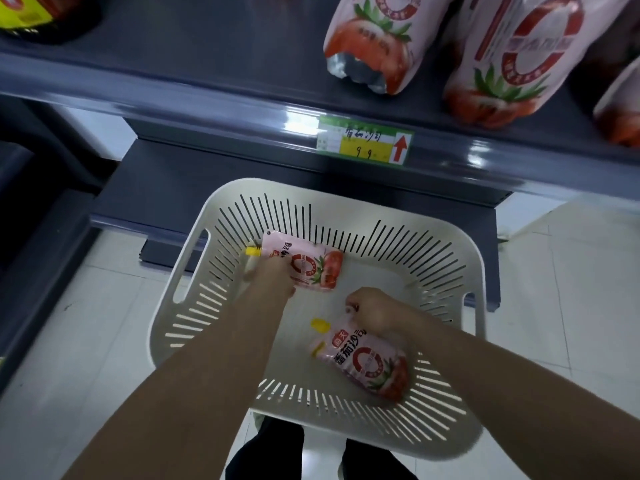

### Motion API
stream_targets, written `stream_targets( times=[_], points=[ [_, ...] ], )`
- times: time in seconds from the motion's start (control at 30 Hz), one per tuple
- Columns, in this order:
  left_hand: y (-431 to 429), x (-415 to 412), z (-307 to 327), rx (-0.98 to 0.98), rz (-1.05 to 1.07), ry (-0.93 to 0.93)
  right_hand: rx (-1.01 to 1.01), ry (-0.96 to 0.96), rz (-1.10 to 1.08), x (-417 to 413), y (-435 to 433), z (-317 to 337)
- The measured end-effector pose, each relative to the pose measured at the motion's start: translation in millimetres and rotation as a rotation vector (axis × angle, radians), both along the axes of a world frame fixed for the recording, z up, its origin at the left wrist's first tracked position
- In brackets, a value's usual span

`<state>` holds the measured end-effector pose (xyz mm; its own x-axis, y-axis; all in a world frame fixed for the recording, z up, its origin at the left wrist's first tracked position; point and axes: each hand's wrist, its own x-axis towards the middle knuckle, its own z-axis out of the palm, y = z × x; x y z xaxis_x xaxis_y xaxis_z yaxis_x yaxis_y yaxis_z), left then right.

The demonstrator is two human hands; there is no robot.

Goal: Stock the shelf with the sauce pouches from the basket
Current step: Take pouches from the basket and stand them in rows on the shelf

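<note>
A white slatted basket [464, 271] stands on the floor below the grey shelf [214, 81]. Two pink tomato sauce pouches with yellow caps lie inside it. My left hand [273, 275] is closed on the far pouch [311, 268] near its cap end. My right hand [374, 310] grips the top corner of the near pouch [367, 362]. Three matching pouches stand upright on the shelf at the right, the nearest ones being the left pouch [377, 39] and the middle pouch [512, 57].
A green and yellow price tag [365, 144] is clipped to the shelf's front rail. A dark bottle with a yellow label [41, 15] stands at the shelf's far left. A lower grey shelf [194, 188] juts out behind the basket. White tiled floor surrounds it.
</note>
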<state>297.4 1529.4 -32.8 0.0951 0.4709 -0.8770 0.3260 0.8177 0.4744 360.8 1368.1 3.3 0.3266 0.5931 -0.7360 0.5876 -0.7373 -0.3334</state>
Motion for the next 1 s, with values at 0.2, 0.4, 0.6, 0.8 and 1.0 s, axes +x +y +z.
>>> stream_targets(
  times=[0.2,0.4,0.6,0.8,1.0],
  points=[
    [10,-13,-1,0.233,-0.213,-0.005,0.133,-0.036,-0.09,15,1,24],
    [10,-21,5,0.193,-0.292,-0.086,0.258,-0.123,-0.132,16,5,53],
    [4,-18,56,0.422,-0.386,0.065,0.482,-0.193,-0.25,13,3,102],
    [11,-36,142,0.61,-0.617,0.053,0.801,-0.235,-0.373,11,2,182],
    [17,-57,250,0.743,-0.658,-0.107,1.05,-0.387,-0.339,23,17,281]
  ],
)
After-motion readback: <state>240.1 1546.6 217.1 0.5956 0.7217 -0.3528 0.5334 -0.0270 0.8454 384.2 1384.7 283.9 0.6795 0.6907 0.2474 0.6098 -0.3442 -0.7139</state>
